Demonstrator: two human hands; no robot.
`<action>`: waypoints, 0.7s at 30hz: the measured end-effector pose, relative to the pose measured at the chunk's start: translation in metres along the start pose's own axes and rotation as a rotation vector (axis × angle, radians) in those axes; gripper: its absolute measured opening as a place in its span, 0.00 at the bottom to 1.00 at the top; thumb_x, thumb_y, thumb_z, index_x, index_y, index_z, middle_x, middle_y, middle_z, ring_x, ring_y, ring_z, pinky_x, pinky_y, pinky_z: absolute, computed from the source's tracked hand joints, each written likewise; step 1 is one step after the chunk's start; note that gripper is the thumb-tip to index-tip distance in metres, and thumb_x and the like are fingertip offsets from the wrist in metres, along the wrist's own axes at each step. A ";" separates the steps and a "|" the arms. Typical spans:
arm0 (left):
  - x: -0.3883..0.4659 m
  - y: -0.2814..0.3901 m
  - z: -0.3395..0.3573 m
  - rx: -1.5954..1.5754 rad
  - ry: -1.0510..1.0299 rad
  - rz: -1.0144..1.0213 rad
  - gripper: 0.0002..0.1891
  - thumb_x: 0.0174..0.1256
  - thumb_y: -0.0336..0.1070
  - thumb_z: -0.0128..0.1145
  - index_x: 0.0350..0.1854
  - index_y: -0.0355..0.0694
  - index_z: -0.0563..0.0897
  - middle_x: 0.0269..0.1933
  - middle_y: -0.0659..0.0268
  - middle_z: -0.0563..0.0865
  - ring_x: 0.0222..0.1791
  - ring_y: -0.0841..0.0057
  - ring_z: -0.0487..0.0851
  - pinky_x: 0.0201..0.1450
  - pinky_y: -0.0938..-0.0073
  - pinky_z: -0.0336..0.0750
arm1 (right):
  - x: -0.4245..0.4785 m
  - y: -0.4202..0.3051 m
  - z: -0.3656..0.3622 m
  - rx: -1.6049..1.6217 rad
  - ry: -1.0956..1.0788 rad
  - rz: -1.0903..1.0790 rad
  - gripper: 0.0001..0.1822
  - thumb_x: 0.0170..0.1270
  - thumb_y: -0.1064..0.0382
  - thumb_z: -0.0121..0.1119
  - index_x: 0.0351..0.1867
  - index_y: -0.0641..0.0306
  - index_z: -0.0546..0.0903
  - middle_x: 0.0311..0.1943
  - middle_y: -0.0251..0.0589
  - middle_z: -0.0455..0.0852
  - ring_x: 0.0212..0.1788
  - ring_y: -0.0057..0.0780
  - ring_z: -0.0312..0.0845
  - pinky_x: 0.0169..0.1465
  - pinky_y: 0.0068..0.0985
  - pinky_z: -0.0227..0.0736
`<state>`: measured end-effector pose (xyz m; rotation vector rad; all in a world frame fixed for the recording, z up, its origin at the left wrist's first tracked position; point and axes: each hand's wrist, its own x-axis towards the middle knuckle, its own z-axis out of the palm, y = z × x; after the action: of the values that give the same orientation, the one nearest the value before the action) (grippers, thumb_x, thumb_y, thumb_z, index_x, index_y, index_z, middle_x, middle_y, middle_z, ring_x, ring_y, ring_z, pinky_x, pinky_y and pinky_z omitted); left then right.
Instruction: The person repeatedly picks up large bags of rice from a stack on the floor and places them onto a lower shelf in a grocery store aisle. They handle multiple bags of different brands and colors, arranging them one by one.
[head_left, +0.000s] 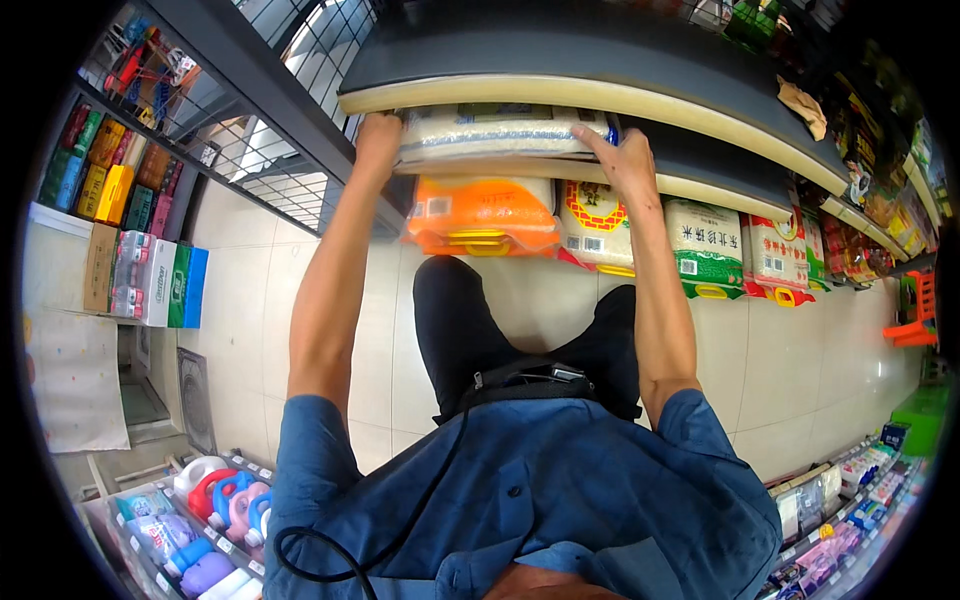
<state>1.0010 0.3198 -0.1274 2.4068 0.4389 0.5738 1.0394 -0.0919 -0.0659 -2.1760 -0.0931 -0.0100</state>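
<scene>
A clear plastic bag of white rice (495, 135) lies flat on a dark metal shelf, under the cream front edge of the shelf above. My left hand (379, 142) is closed at the bag's left end, its fingertips hidden. At the other end, my right hand (624, 156) grips the bag, with the thumb on top and the fingers around the far side. Below this shelf stand more rice bags: an orange one (484, 214), one with a red and yellow emblem (596, 217) partly behind my right forearm, and a green and white one (703, 244).
A grey post (255, 82) and wire mesh panel (285, 165) border the shelf at the left. Boxed drinks (161, 277) are stacked farther left. Detergent bottles (232, 499) line a shelf behind me. A tan crumpled piece (801, 106) rests on the upper shelf; an orange chair (915, 311) stands far right.
</scene>
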 end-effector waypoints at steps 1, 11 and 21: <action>0.006 0.000 0.005 0.047 0.006 0.046 0.20 0.69 0.37 0.48 0.57 0.30 0.81 0.54 0.46 0.85 0.56 0.54 0.82 0.58 0.61 0.74 | 0.003 -0.004 -0.002 -0.034 0.001 0.024 0.45 0.50 0.33 0.75 0.40 0.86 0.84 0.38 0.65 0.89 0.45 0.45 0.89 0.52 0.36 0.79; 0.013 0.009 0.019 0.572 -0.003 0.192 0.18 0.74 0.47 0.50 0.54 0.41 0.83 0.52 0.51 0.86 0.55 0.50 0.81 0.57 0.53 0.75 | 0.024 0.020 0.023 -0.204 -0.042 -0.049 0.42 0.51 0.32 0.75 0.39 0.82 0.85 0.39 0.67 0.89 0.48 0.59 0.87 0.53 0.41 0.78; 0.008 0.026 0.025 0.124 0.205 0.110 0.13 0.67 0.46 0.54 0.40 0.43 0.85 0.45 0.54 0.87 0.48 0.52 0.84 0.51 0.54 0.78 | 0.026 0.039 0.019 -0.162 -0.017 -0.285 0.49 0.47 0.38 0.79 0.61 0.77 0.76 0.51 0.65 0.87 0.56 0.59 0.84 0.62 0.41 0.75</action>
<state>1.0245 0.2920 -0.1263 2.5121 0.4409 0.8712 1.0678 -0.0967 -0.1078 -2.3073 -0.4236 -0.1667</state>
